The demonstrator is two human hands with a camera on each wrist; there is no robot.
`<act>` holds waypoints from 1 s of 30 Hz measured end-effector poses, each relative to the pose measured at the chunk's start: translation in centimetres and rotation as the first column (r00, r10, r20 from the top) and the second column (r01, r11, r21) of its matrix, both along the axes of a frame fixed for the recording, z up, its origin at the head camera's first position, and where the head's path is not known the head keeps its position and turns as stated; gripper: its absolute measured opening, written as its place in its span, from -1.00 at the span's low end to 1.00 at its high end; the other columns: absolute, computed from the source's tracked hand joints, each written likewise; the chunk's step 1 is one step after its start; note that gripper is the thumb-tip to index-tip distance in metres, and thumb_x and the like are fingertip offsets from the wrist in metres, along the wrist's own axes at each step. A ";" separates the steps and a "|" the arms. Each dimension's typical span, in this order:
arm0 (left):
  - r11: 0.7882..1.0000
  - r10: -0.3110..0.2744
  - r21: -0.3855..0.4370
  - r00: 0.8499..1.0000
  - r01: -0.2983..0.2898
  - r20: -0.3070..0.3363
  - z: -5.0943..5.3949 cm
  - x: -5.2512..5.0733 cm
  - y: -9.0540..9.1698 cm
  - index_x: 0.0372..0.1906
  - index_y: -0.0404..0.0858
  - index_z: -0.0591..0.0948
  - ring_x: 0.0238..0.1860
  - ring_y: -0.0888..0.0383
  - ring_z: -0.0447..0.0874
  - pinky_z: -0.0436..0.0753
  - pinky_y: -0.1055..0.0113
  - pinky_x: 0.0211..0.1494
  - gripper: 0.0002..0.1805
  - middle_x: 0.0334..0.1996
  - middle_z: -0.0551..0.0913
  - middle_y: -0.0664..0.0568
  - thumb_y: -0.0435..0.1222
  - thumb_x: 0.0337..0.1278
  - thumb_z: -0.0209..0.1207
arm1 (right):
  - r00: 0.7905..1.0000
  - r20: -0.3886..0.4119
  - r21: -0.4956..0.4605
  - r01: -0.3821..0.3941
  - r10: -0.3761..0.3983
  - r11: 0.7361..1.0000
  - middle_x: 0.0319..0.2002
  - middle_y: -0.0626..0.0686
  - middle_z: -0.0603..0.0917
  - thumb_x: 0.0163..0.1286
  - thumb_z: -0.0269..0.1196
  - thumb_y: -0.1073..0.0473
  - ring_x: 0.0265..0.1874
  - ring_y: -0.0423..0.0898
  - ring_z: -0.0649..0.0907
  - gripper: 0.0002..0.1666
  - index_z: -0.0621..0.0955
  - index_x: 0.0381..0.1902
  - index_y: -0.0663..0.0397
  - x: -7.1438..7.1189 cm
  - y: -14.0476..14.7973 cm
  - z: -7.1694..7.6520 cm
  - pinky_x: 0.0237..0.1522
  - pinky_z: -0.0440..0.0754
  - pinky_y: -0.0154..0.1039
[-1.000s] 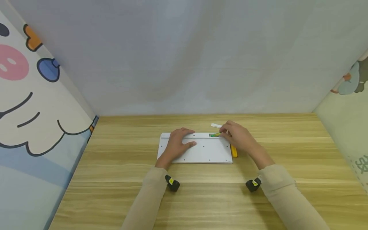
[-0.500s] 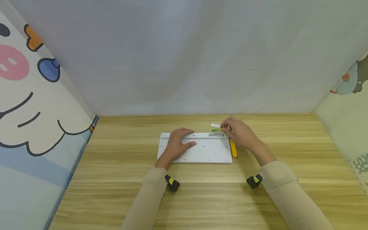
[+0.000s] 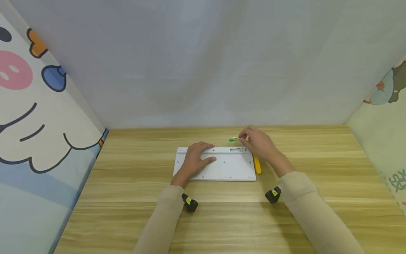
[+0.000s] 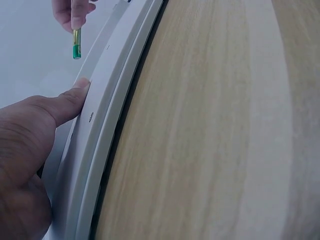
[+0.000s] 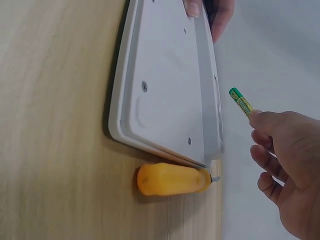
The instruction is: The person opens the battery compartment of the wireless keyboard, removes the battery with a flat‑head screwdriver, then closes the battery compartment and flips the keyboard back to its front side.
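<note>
A white keyboard-like board (image 3: 224,169) lies with its screwed side up, an uncovered slot (image 3: 235,150) near its far right corner. My left hand (image 3: 195,160) rests across its left part; the thumb (image 4: 75,100) lies extended on the board, the other fingers at the far edge. Beyond the board's far edge, my right hand (image 3: 261,144) pinches a green-and-yellow battery (image 5: 241,101) by one end between thumb and fingers, clear of the board. Behind the battery, a small white piece (image 3: 234,138) shows partly, mostly hidden by the battery and right hand.
A yellow-handled screwdriver (image 3: 257,165) lies along the board's right edge, its metal tip showing in the right wrist view. The wooden table (image 3: 222,218) meets a grey backdrop (image 3: 203,70) behind. Patterned panels (image 3: 41,148) stand at both sides.
My right hand has lifted the battery from the slot area, moving it beyond the far edge and then slightly left. The slot is now uncovered. My left hand has stayed in place.
</note>
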State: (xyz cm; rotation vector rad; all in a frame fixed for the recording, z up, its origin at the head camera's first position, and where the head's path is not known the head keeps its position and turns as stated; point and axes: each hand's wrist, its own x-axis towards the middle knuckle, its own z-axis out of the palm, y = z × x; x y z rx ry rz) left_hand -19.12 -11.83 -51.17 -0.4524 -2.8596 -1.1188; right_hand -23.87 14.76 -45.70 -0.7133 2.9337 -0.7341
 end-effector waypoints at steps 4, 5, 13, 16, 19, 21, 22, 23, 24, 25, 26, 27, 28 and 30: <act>1.000 -0.003 -0.005 1.000 0.003 0.000 -0.4 -0.1 -0.1 0.26 -0.12 0.62 0.31 -0.05 0.59 0.39 -0.05 0.55 -0.47 0.22 0.69 -0.04 -0.09 0.19 0.39 | 1.000 -0.015 0.002 0.002 -0.002 1.000 -0.05 0.12 0.68 0.55 0.20 0.12 -0.20 0.00 0.65 -0.74 0.67 0.01 0.15 -0.3 -0.7 -0.2 -0.13 0.69 -0.07; 1.000 -0.002 -0.006 1.000 0.002 0.002 -0.4 -0.1 -0.1 0.26 -0.12 0.62 0.31 -0.05 0.59 0.38 -0.05 0.55 -0.47 0.23 0.69 -0.04 -0.08 0.20 0.39 | 1.000 -0.011 0.001 0.009 -0.009 1.000 -0.05 0.11 0.68 0.54 0.20 0.11 -0.19 -0.01 0.65 -0.75 0.67 0.01 0.14 -0.3 -0.9 -0.3 -0.12 0.69 -0.07; 1.000 0.005 -0.019 1.000 -0.004 0.012 -0.2 -0.2 -0.1 0.27 -0.10 0.62 0.33 -0.04 0.58 0.37 -0.06 0.56 -0.47 0.25 0.68 -0.02 -0.06 0.21 0.37 | 0.999 0.033 0.020 0.026 -0.027 0.999 -0.01 0.13 0.69 0.53 0.21 0.15 -0.08 0.03 0.68 -0.75 0.67 0.03 0.15 -1.1 -1.7 -1.0 0.00 0.71 -0.02; 1.000 0.000 -0.016 1.000 0.000 0.009 -0.1 -0.2 -0.1 0.27 -0.10 0.62 0.32 -0.03 0.59 0.39 -0.04 0.55 -0.47 0.24 0.68 -0.01 -0.06 0.22 0.37 | 0.999 0.043 0.032 0.027 -0.029 0.999 -0.03 0.13 0.69 0.51 0.23 0.15 -0.09 0.04 0.68 -0.75 0.68 0.02 0.16 -1.2 -1.8 -0.9 0.01 0.71 -0.01; 1.000 0.001 -0.015 1.000 -0.001 0.005 0.0 -0.2 -0.1 0.26 -0.10 0.62 0.32 -0.03 0.59 0.40 -0.05 0.54 -0.47 0.23 0.69 -0.01 -0.07 0.20 0.38 | 0.998 0.054 0.041 0.030 -0.032 0.999 -0.06 0.13 0.69 0.49 0.26 0.15 -0.11 0.04 0.67 -0.76 0.69 0.00 0.16 -1.3 -1.9 -0.8 0.00 0.71 -0.02; 1.000 0.005 -0.015 1.000 -0.005 0.009 0.0 -0.2 -0.1 0.26 -0.10 0.62 0.32 -0.03 0.59 0.39 -0.04 0.55 -0.47 0.23 0.69 -0.01 -0.06 0.20 0.38 | 0.998 0.060 0.051 0.031 -0.034 0.998 -0.07 0.12 0.70 0.48 0.28 0.15 -0.11 0.03 0.67 -0.76 0.70 -0.01 0.15 -1.3 -1.9 -0.8 0.00 0.70 -0.02; 1.000 0.007 -0.015 1.000 -0.007 0.010 0.0 -0.2 -0.1 0.26 -0.10 0.62 0.32 -0.03 0.59 0.38 -0.04 0.56 -0.47 0.23 0.69 -0.01 -0.06 0.20 0.39 | 0.998 0.061 0.058 0.031 -0.035 0.998 -0.07 0.12 0.70 0.47 0.28 0.15 -0.12 0.03 0.67 -0.76 0.70 -0.01 0.15 -1.4 -1.9 -0.8 -0.01 0.70 -0.03; 1.000 0.010 -0.015 1.000 -0.010 0.013 -0.1 -0.2 -0.1 0.26 -0.09 0.62 0.32 -0.03 0.59 0.38 -0.04 0.56 -0.46 0.24 0.68 -0.01 -0.06 0.20 0.39 | 0.997 0.062 0.065 0.031 -0.035 0.997 -0.08 0.11 0.70 0.47 0.28 0.15 -0.12 0.02 0.68 -0.76 0.71 -0.01 0.14 -1.4 -1.9 -0.9 -0.01 0.70 -0.03; 1.000 0.012 -0.018 1.000 -0.012 0.016 -0.1 -0.2 -0.1 0.26 -0.09 0.62 0.33 -0.03 0.58 0.37 -0.04 0.56 -0.46 0.24 0.68 -0.01 -0.06 0.19 0.39 | 0.997 0.062 0.072 0.031 -0.035 0.997 -0.08 0.11 0.70 0.47 0.29 0.14 -0.12 0.02 0.68 -0.76 0.71 -0.02 0.13 -1.5 -1.9 -0.9 -0.01 0.70 -0.03; 1.000 0.014 -0.021 1.000 -0.014 0.021 -0.1 -0.2 0.0 0.26 -0.08 0.62 0.33 -0.03 0.58 0.36 -0.04 0.57 -0.46 0.24 0.68 0.00 -0.06 0.20 0.39 | 0.997 0.063 0.079 0.029 -0.034 0.996 -0.08 0.11 0.70 0.47 0.29 0.14 -0.12 0.02 0.68 -0.77 0.72 -0.02 0.13 -1.5 -2.0 -0.9 -0.01 0.70 -0.03; 1.000 0.017 -0.022 0.999 -0.016 0.027 -0.1 -0.2 0.0 0.27 -0.07 0.62 0.34 -0.03 0.57 0.35 -0.04 0.58 -0.46 0.25 0.67 0.00 -0.06 0.20 0.38 | 0.997 0.064 0.084 0.029 -0.034 0.996 -0.09 0.11 0.71 0.46 0.29 0.14 -0.12 0.02 0.68 -0.77 0.72 -0.02 0.12 -1.6 -2.0 -1.0 -0.01 0.70 -0.03; 1.000 0.019 -0.025 0.999 -0.018 0.031 -0.1 -0.2 0.0 0.27 -0.07 0.62 0.34 -0.02 0.57 0.34 -0.04 0.58 -0.46 0.26 0.67 0.01 -0.05 0.20 0.38 | 0.997 0.064 0.089 0.028 -0.034 0.996 -0.09 0.10 0.71 0.46 0.30 0.14 -0.12 0.02 0.68 -0.77 0.72 -0.02 0.12 -1.6 -2.0 -1.0 -0.02 0.70 -0.03; 0.999 0.021 -0.027 0.999 -0.020 0.035 -0.1 -0.1 0.0 0.27 -0.06 0.62 0.35 -0.03 0.56 0.33 -0.05 0.59 -0.46 0.26 0.67 0.01 -0.05 0.20 0.38 | 0.997 0.065 0.092 0.029 -0.035 0.995 -0.09 0.10 0.71 0.46 0.30 0.14 -0.12 0.02 0.68 -0.77 0.73 -0.03 0.12 -1.6 -2.0 -1.0 -0.02 0.71 -0.03; 0.999 0.022 -0.026 0.999 -0.021 0.039 -0.1 -0.1 0.0 0.27 -0.06 0.62 0.35 -0.03 0.56 0.33 -0.05 0.59 -0.46 0.26 0.66 0.00 -0.05 0.21 0.37 | 0.997 0.069 0.098 0.030 -0.037 0.995 -0.10 0.11 0.72 0.45 0.31 0.14 -0.13 0.02 0.69 -0.77 0.74 -0.03 0.12 -1.6 -2.0 -1.0 -0.02 0.71 -0.02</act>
